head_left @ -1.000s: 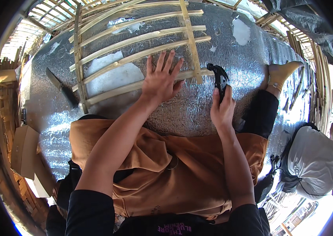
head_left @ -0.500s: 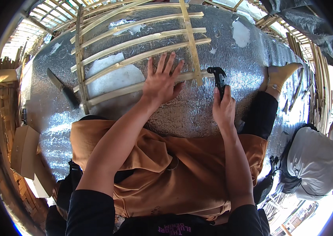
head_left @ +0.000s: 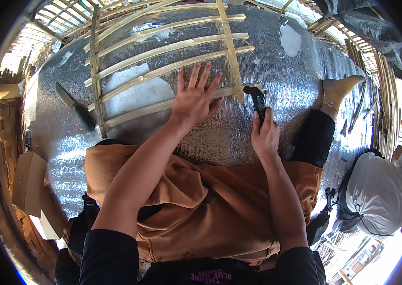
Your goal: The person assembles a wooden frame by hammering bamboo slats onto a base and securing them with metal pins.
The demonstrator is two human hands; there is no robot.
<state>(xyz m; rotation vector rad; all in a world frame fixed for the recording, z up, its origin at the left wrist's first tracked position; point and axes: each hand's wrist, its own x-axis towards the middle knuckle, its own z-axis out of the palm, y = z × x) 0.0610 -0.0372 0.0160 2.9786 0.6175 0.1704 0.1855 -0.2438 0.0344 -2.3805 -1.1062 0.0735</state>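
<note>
A frame of pale bamboo strips [head_left: 177,44] lies on a silvery foil mat, several long slats crossed by two upright strips. My left hand [head_left: 195,97] is spread flat, fingers pointing away, over the nearest slat [head_left: 139,111] and the foil beside it. In my right hand [head_left: 265,134] is a black claw hammer [head_left: 259,102], gripped by its handle. The hammer's head is at the right end of the nearest slat, close to the right upright strip [head_left: 232,52]. Whether it touches the bamboo I cannot tell.
A knife with a dark handle [head_left: 83,117] lies left of the frame. A cardboard box [head_left: 30,183] stands at the far left, a grey-white drawstring bag [head_left: 377,194] at the right. My outstretched leg with a tan sock [head_left: 336,91] is on the right. Loose sticks lean beyond it.
My right hand has brought the hammer slightly left, toward the right upright strip. My left hand has stayed in place, and the bamboo frame has barely shifted.
</note>
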